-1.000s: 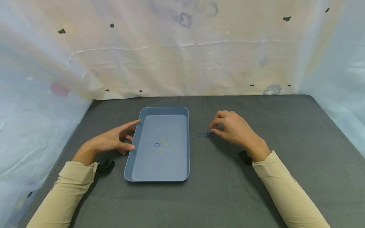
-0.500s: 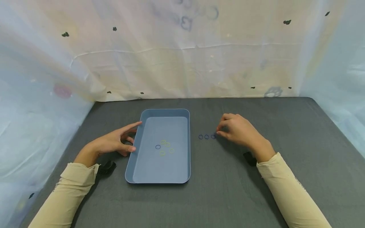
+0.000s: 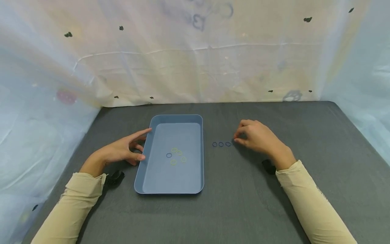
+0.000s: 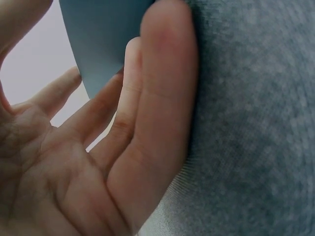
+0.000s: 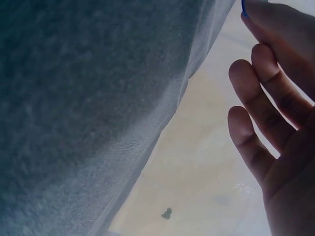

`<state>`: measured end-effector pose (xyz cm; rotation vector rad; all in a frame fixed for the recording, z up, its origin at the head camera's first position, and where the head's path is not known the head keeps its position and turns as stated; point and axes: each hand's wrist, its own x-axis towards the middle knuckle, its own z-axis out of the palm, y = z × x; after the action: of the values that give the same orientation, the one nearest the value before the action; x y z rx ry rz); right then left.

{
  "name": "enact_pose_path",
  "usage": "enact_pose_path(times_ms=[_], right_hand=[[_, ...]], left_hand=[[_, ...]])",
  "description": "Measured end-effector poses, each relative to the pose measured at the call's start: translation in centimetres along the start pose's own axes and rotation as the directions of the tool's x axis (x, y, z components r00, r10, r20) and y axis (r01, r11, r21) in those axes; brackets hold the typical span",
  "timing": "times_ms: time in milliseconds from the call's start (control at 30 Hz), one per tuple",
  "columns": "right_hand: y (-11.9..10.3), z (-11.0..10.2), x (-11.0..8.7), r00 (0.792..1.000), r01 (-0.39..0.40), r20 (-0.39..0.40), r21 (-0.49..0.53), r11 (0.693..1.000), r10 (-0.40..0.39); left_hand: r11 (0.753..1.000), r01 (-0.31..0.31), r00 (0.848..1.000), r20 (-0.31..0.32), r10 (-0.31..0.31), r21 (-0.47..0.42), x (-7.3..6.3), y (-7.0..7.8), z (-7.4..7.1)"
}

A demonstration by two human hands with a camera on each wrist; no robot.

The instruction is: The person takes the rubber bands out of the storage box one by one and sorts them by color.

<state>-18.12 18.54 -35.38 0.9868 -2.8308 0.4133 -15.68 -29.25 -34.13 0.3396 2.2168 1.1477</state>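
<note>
My left hand (image 3: pixel 118 149) rests against the left side of the blue-grey tray (image 3: pixel 199 169), index fingertip and thumb at its rim. The left wrist view shows its fingers (image 4: pixel 165 88) fairly straight beside the tray wall (image 4: pixel 106 44). In the tray lie several yellow rubber bands (image 3: pixel 173 160) and one blue rubber band (image 3: pixel 166 155). My right hand (image 3: pixel 259 137) is just above the table, right of three blue rubber bands (image 3: pixel 221 146) in a row. A bit of blue band (image 5: pixel 243 8) shows at its pinching thumb tip in the right wrist view; the rest is hidden.
A dark grey cloth covers the table (image 3: pixel 231 210). Behind it hangs a pale curtain (image 3: pixel 195 74) with dark spots, and lighter sheets close off both sides. A black wrist strap (image 3: pixel 114 178) sits at my left wrist.
My right hand has shifted slightly to the right, away from the row, and the third blue band there now shows whole. The left hand and tray stay put; the view bobs slightly.
</note>
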Motion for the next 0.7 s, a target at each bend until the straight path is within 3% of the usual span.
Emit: enact_pose_path(times_ms=[700], right_hand=[[-0.02, 0.58, 0.00, 0.997, -0.020, 0.070, 0.009, 1.000, 0.020]], left_hand=[[1.000, 0.001, 1.000, -0.012, -0.001, -0.008, 0.03, -0.06, 0.13]])
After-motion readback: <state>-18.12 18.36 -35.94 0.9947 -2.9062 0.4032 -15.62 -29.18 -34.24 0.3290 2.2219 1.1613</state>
